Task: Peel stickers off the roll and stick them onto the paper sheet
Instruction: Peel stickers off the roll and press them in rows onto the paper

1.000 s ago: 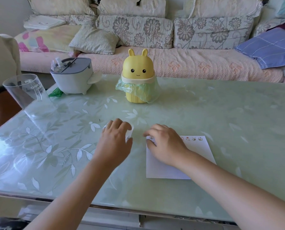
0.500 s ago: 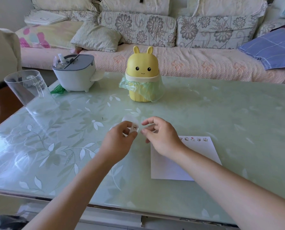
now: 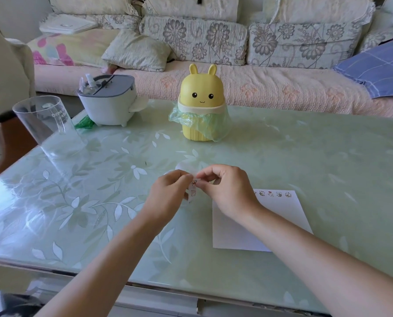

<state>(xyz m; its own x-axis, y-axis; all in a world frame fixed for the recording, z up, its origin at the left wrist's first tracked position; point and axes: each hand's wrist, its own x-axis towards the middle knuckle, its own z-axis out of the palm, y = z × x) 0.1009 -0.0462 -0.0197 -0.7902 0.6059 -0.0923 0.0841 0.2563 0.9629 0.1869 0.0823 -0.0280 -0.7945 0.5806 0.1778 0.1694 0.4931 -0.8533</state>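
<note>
The loose end of the sticker roll is held up over the tabletop, pinched by the left hand and also by the curled fingertips of the right hand. It is judged to be thin, light and bendy, and easily torn, so each small sticker is best lifted by its edge. The flat white paper sheet is laid beside the right hand, with a row of stickers along its top.

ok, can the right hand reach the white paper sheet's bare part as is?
Probably yes: the right hand pinches the clear sticker strip beside the white paper sheet; nothing lies between.
</note>
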